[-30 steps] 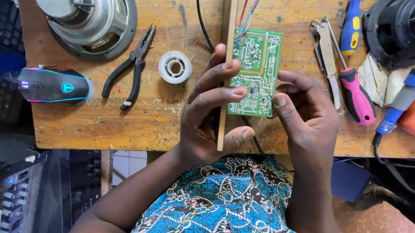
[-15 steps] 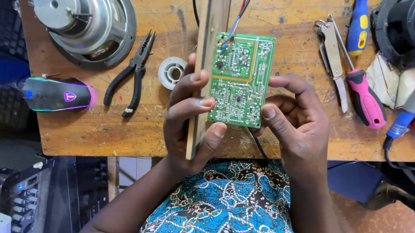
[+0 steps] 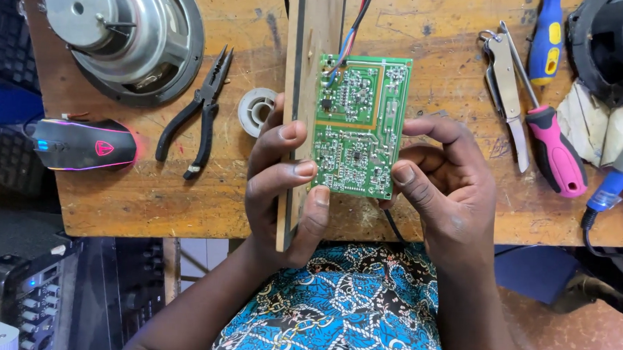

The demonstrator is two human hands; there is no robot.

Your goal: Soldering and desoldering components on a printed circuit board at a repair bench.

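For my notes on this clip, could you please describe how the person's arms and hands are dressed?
Both the left hand and the right hand are bare, with no gloves, rings or watch visible. The forearms are uncovered; a blue patterned garment shows below them.

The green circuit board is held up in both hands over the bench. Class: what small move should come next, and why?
Probably lower the green circuit board flat onto the wooden bench. Both hands, left hand and right hand, are occupied pinching its edges, so neither can reach the pink-handled screwdriver.
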